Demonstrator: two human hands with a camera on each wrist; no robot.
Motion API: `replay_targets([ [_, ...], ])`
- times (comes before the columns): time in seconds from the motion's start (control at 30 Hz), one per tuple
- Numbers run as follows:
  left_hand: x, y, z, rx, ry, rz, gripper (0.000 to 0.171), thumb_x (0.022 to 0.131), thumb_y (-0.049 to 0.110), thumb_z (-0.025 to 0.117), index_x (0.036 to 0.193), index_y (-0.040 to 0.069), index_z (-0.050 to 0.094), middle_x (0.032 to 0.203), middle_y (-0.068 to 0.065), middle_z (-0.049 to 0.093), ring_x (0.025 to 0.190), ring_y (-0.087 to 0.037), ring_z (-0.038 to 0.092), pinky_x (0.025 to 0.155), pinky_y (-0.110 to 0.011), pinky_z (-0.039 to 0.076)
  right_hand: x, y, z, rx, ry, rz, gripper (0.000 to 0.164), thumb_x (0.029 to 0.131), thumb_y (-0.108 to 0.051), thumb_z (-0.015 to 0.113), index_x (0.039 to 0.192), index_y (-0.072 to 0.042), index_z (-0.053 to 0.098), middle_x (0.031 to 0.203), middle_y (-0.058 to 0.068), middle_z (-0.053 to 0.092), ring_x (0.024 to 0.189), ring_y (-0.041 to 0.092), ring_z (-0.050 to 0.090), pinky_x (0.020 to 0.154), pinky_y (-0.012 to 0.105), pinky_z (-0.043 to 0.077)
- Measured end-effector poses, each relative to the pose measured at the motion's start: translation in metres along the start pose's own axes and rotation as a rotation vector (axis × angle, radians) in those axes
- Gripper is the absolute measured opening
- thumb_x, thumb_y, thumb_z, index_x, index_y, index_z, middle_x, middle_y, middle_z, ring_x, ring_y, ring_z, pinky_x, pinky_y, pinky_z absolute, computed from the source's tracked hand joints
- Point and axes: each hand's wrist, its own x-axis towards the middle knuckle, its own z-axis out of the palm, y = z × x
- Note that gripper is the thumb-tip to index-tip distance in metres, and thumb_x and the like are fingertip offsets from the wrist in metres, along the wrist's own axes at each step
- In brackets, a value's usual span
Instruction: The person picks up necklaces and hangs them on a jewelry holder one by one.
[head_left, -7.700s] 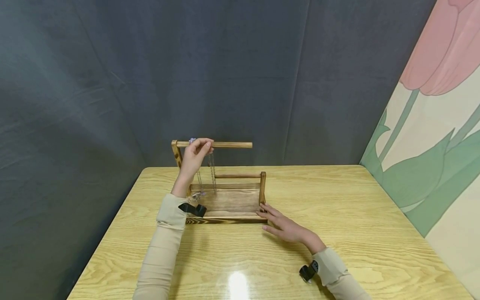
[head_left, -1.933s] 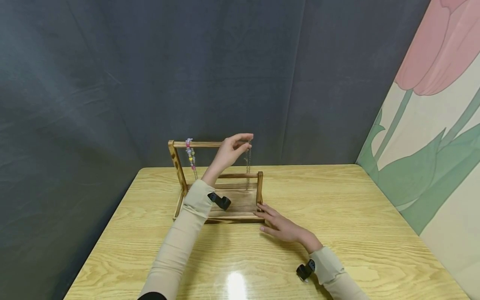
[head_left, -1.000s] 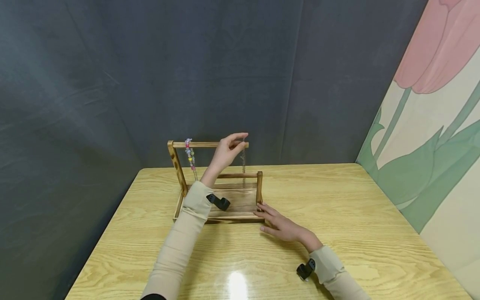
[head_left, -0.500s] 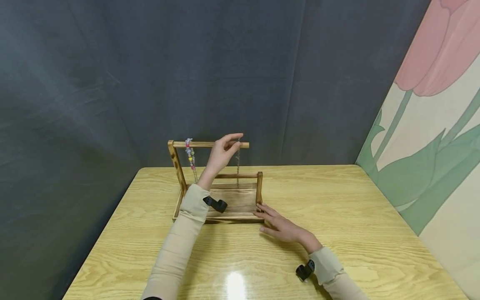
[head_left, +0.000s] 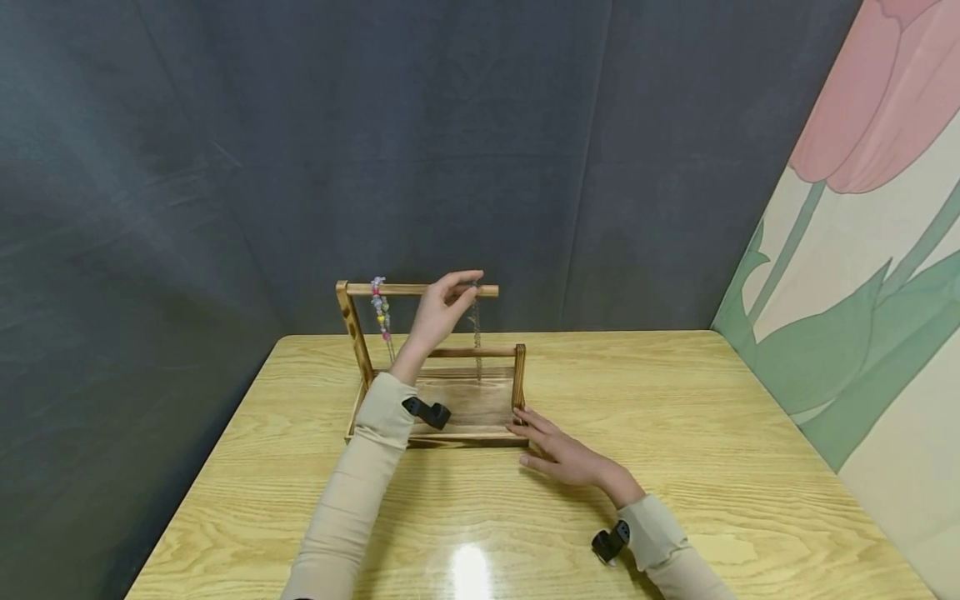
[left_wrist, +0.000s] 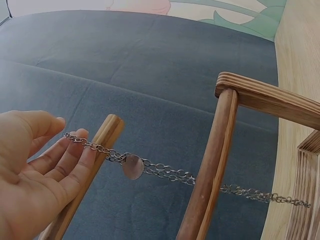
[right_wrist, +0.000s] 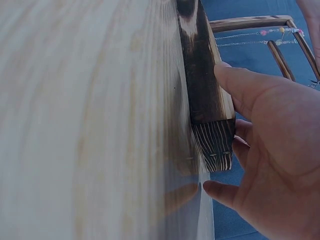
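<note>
At the free end of the bar [head_left: 490, 291], the left hand [head_left: 437, 315] holds the chain [left_wrist: 186, 177] near its top, thumb and fingers curved to it, presumably to control the loop; whether links rest on wood cannot be told. The chain is dull metal with oval links and carries a flat round disc [left_wrist: 133, 166].

The right hand [head_left: 567, 460] touches the stand [head_left: 468, 442] at its near right corner, fingers apart, apparently for steadiness. Wooden, dark-grained, the stand sits on the counter [head_left: 675, 400]. Pastel beads [head_left: 381, 310] hang toward the bar's other end, perhaps to avoid tangling.
</note>
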Motion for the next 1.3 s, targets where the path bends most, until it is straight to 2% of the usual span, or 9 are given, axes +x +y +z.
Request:
replay_targets([
  [0.2, -0.001, 0.0, -0.002, -0.011, 0.011, 0.007, 0.031, 0.094, 0.014, 0.055, 0.124, 0.006, 0.058, 0.114, -0.016, 0.061, 0.101, -0.03, 0.061, 0.085, -0.037, 0.051, 0.0, 0.0, 0.0, 0.002, 0.001, 0.004, 0.056, 0.097, -0.031, 0.048, 0.146, -0.011, 0.029, 0.156, 0.011, 0.008, 0.142, 0.032, 0.005, 0.107, 0.057, 0.026],
  [0.27, -0.003, 0.009, -0.003, -0.017, 0.011, 0.007, 0.031, 0.094, 0.011, 0.054, 0.124, 0.003, 0.057, 0.114, -0.02, 0.061, 0.101, -0.034, 0.06, 0.085, -0.041, 0.051, 0.0, 0.0, 0.0, -0.001, 0.002, 0.003, 0.057, 0.097, -0.031, 0.049, 0.146, -0.011, 0.029, 0.156, 0.011, 0.008, 0.142, 0.032, 0.004, 0.107, 0.057, 0.026],
  [0.33, -0.004, 0.009, -0.004, -0.007, 0.016, 0.012, 0.031, 0.094, 0.009, 0.054, 0.124, 0.003, 0.057, 0.113, -0.02, 0.061, 0.1, -0.034, 0.06, 0.085, -0.04, 0.051, 0.0, 0.0, 0.0, -0.004, 0.001, 0.001, 0.057, 0.097, -0.031, 0.049, 0.146, -0.011, 0.029, 0.156, 0.012, 0.008, 0.142, 0.032, 0.004, 0.107, 0.057, 0.026],
  [0.43, -0.008, 0.022, -0.006, -0.006, 0.014, 0.007, 0.031, 0.094, 0.004, 0.053, 0.124, -0.001, 0.056, 0.112, -0.024, 0.06, 0.101, -0.038, 0.059, 0.086, -0.045, 0.05, 0.0, 0.0, 0.0, 0.002, -0.001, -0.005, 0.057, 0.097, -0.031, 0.049, 0.146, -0.011, 0.029, 0.155, 0.012, 0.008, 0.142, 0.032, 0.004, 0.107, 0.057, 0.026],
  [0.57, -0.011, 0.028, -0.008, -0.017, 0.021, 0.019, 0.031, 0.093, 0.002, 0.052, 0.123, -0.006, 0.055, 0.113, -0.027, 0.059, 0.101, -0.04, 0.058, 0.086, -0.047, 0.049, 0.0, 0.001, 0.001, 0.011, -0.004, -0.008, 0.057, 0.097, -0.03, 0.049, 0.146, -0.011, 0.028, 0.155, 0.013, 0.008, 0.142, 0.033, 0.004, 0.107, 0.058, 0.025],
  [0.8, -0.005, -0.001, -0.009, -0.019, 0.037, -0.011, 0.03, 0.094, 0.012, 0.054, 0.124, 0.006, 0.058, 0.119, -0.013, 0.06, 0.104, -0.024, 0.06, 0.088, -0.034, 0.05, 0.0, 0.001, 0.001, 0.005, 0.001, -0.005, 0.057, 0.097, -0.03, 0.049, 0.146, -0.011, 0.029, 0.155, 0.012, 0.008, 0.142, 0.032, 0.004, 0.106, 0.057, 0.026],
  [0.97, -0.007, -0.006, -0.011, -0.021, 0.042, -0.009, 0.031, 0.094, 0.015, 0.054, 0.124, 0.007, 0.058, 0.116, -0.013, 0.061, 0.104, -0.024, 0.06, 0.088, -0.033, 0.05, 0.0, 0.001, 0.002, 0.0, 0.005, -0.007, 0.057, 0.097, -0.03, 0.05, 0.146, -0.011, 0.029, 0.155, 0.013, 0.008, 0.142, 0.032, 0.005, 0.106, 0.057, 0.027],
  [1.2, -0.015, 0.019, -0.016, -0.027, 0.045, 0.017, 0.031, 0.093, 0.001, 0.053, 0.122, -0.007, 0.055, 0.115, -0.028, 0.058, 0.102, -0.038, 0.059, 0.088, -0.046, 0.05, -0.001, -0.002, 0.0, 0.009, 0.007, -0.027, 0.057, 0.097, -0.028, 0.05, 0.145, -0.007, 0.029, 0.154, 0.017, 0.009, 0.141, 0.037, 0.008, 0.103, 0.06, 0.028],
  [1.3, -0.018, 0.026, -0.018, -0.019, 0.038, 0.015, 0.031, 0.093, 0.0, 0.052, 0.123, -0.009, 0.053, 0.116, -0.029, 0.056, 0.103, -0.039, 0.058, 0.089, -0.047, 0.049, -0.001, -0.002, 0.0, 0.004, 0.007, -0.03, 0.057, 0.097, -0.028, 0.05, 0.145, -0.007, 0.029, 0.154, 0.017, 0.009, 0.141, 0.037, 0.008, 0.104, 0.059, 0.028],
])
